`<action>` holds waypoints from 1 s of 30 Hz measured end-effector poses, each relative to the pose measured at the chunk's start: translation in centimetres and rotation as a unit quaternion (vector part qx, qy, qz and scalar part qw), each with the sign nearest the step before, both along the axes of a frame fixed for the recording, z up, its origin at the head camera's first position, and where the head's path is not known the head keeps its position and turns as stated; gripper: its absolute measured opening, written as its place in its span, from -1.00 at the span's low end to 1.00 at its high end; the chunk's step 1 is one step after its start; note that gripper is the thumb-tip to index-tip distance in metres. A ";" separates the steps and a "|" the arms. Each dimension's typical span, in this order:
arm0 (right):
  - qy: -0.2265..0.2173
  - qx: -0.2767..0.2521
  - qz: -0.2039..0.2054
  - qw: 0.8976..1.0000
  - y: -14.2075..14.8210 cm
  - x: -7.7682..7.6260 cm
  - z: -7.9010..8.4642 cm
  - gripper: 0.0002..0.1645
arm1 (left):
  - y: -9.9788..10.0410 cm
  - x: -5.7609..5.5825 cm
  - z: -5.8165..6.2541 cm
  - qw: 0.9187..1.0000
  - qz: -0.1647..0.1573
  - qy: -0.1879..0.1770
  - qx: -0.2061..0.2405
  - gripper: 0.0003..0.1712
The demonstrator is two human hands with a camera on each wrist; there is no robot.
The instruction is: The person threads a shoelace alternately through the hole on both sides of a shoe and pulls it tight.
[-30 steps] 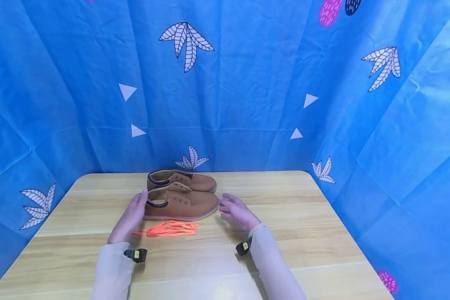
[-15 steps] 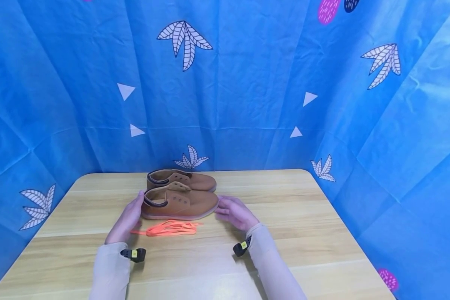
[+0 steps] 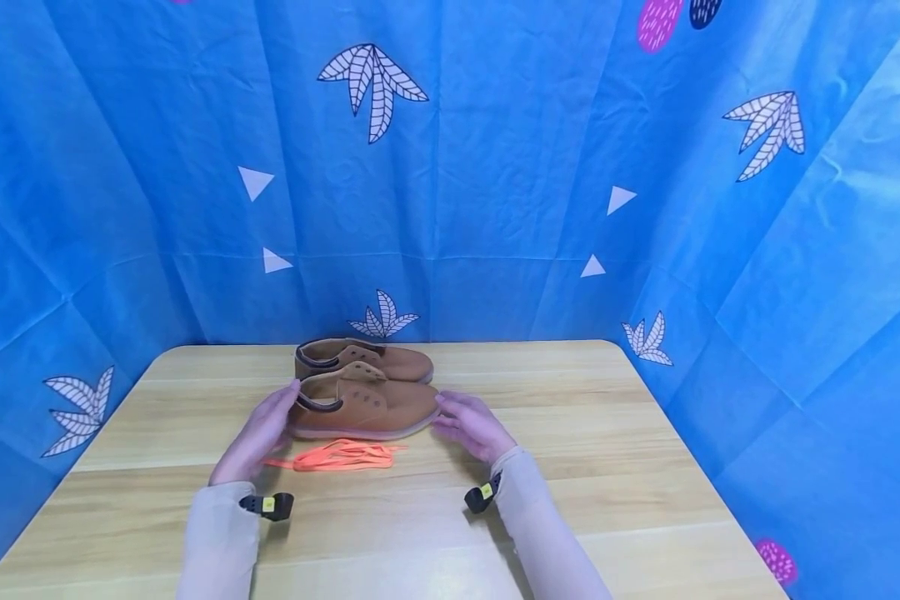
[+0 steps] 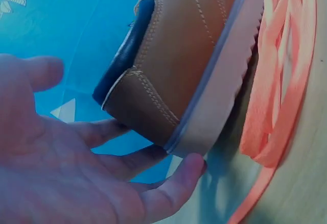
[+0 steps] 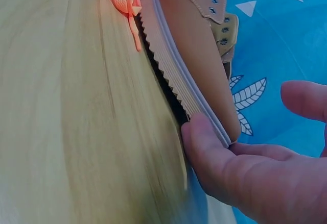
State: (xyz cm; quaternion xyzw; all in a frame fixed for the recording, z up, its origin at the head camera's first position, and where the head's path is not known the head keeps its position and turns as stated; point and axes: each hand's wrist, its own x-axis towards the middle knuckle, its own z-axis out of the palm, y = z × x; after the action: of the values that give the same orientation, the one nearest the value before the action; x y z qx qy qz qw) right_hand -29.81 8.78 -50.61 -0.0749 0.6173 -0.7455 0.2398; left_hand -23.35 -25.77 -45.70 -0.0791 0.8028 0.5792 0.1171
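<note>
Two brown lace-less shoes stand side by side on the table, toes pointing right. The near shoe (image 3: 401,406) lies between my hands, and the far shoe (image 3: 407,364) is right behind it. At the heel, my left hand (image 3: 258,432) has its fingertips against the sole and back, thumb raised; the left wrist view shows the open palm (image 4: 66,168). My right hand (image 3: 476,427) touches the toe end with its fingers, thumb held apart in the right wrist view. Bundled orange shoelaces (image 3: 342,456) lie in front of the near shoe.
The light wooden table (image 3: 570,483) extends to the front and right of the shoes. A blue patterned cloth (image 3: 510,167) hangs behind the table and on both sides. Black straps with small cameras (image 3: 276,506) sit on my wrists.
My right hand has come in to the near shoe's toe. The near shoe shifts slightly left, then slightly back right, my left hand staying by its heel. The far shoe and laces stay put.
</note>
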 end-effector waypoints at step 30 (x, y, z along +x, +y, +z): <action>0.251 0.355 0.043 0.899 7.4 1.9 6.9 -0.14 | 5.3 1.0 3.0 0.967 -0.094 0.131 -0.197 0.17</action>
State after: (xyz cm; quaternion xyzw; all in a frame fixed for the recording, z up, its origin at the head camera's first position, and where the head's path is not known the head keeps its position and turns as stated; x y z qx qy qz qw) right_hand -27.88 16.15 -43.73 -0.1959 0.8770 -0.4223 0.1188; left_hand -22.33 -20.45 -42.70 0.0521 0.9132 0.4013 0.0474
